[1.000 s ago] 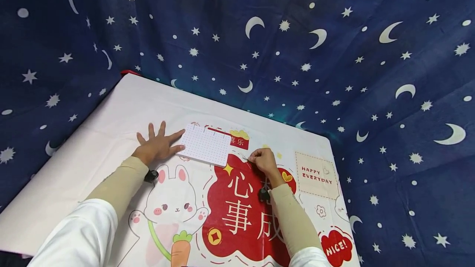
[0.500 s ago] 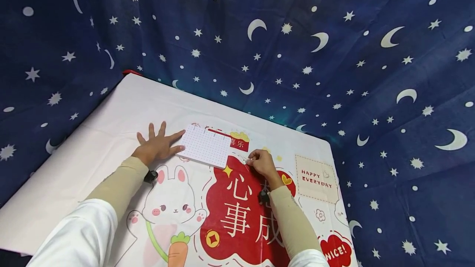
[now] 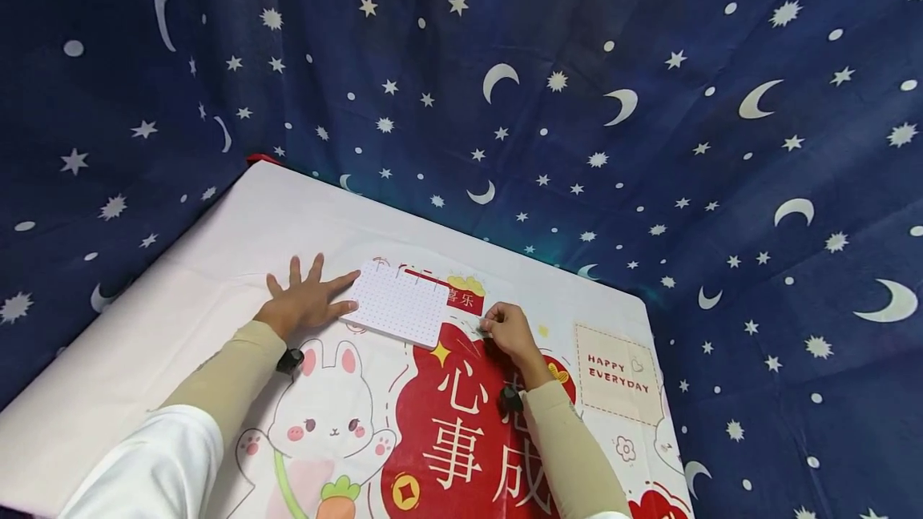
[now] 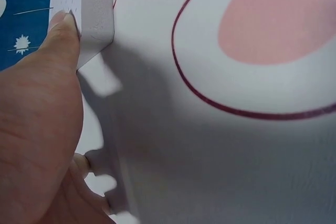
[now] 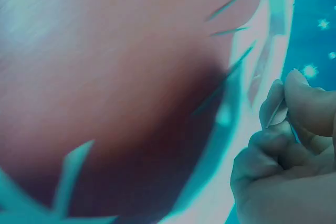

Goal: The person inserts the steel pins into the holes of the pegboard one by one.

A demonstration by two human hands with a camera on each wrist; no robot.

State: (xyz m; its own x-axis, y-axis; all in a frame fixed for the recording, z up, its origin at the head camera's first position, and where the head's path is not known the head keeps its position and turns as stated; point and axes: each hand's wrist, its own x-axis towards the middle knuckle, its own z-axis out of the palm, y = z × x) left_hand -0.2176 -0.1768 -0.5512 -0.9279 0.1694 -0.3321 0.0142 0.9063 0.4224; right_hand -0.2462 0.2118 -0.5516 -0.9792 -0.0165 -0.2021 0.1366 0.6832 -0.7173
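Note:
In the head view a white block (image 3: 397, 304) with a dotted grid lies on the table, several thin needles (image 3: 416, 279) standing upright along its far side. My left hand (image 3: 306, 303) has its fingers spread beside the block's left edge. Its thumb (image 4: 62, 32) presses on the block's corner in the left wrist view. To the right of the block, my right hand (image 3: 510, 331) pinches a needle between thumb and forefinger; a thin length of that needle (image 5: 273, 115) shows below the fingertips. Several loose needles (image 5: 227, 4) lie on the printed cloth beside this hand.
A tablecloth (image 3: 216, 263) printed with a rabbit, red shapes and lettering covers the table. Dark blue curtains (image 3: 433, 102) with moons and stars rise behind the table's far edge and along its sides.
The head view has tilted up, so the table sits lower. My right hand's fingers have shifted slightly beside the loose needles. The left hand stays at the block.

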